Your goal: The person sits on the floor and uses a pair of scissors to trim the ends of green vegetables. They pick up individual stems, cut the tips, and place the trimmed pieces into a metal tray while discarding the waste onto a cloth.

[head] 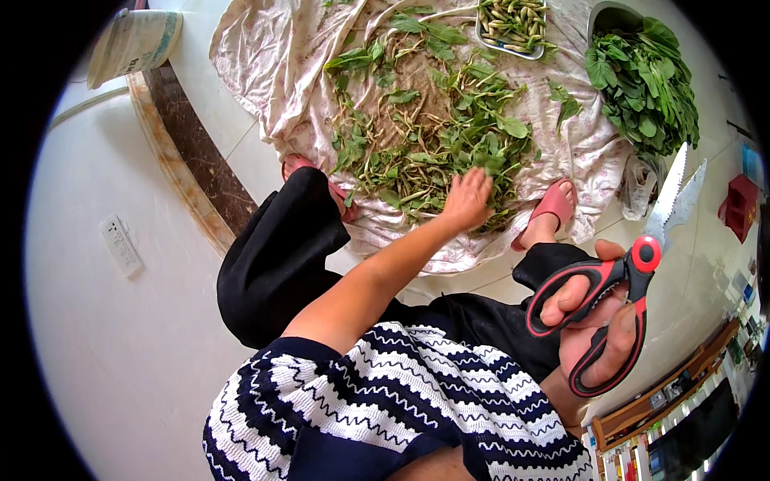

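My left hand reaches palm down over a loose heap of leafy greens, its fingers stretched and slightly apart. A leaf just past the fingertips is blurred, and the palm side is hidden. In my right hand is a pair of kitchen scissors with black and red handles. Thumb and fingers pass through the handle loops, and the serrated blades stand a little apart, pointing up and away from the heap. Trimmed roots, stems and soil lie among the greens on a flowered cloth.
A tray of pale root pieces sits at the cloth's far edge. Bunched greens fill a metal basin at right, near a clear plastic bag. A bucket and a power strip are at left.
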Demonstrator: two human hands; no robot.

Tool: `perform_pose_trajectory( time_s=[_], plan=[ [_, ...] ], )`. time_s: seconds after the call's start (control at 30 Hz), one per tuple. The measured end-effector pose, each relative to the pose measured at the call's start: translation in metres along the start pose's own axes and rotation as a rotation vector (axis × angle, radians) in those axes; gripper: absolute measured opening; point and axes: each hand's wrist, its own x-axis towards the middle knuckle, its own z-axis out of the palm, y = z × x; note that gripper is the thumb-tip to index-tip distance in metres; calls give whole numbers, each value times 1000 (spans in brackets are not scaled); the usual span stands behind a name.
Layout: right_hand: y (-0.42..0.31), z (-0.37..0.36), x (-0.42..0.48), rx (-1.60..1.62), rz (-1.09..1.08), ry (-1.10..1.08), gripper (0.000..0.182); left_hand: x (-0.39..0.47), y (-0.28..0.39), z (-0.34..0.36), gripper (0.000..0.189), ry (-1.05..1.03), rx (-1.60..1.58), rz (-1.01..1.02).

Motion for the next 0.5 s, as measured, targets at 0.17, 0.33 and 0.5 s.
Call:
perform_pose_trajectory(
  time_s=[0.17, 0.33, 0.5],
  plan=[
    [10, -11, 3, -9, -53, -89, 67, -23, 7, 1, 88, -204, 89, 127],
    [11, -8, 4, 6, -30, -12, 67, 1, -10, -1, 97, -25, 69, 110],
    [14, -8, 6, -46, 26, 35, 69, 46, -25, -23, 101, 69, 1, -51]
  ],
)
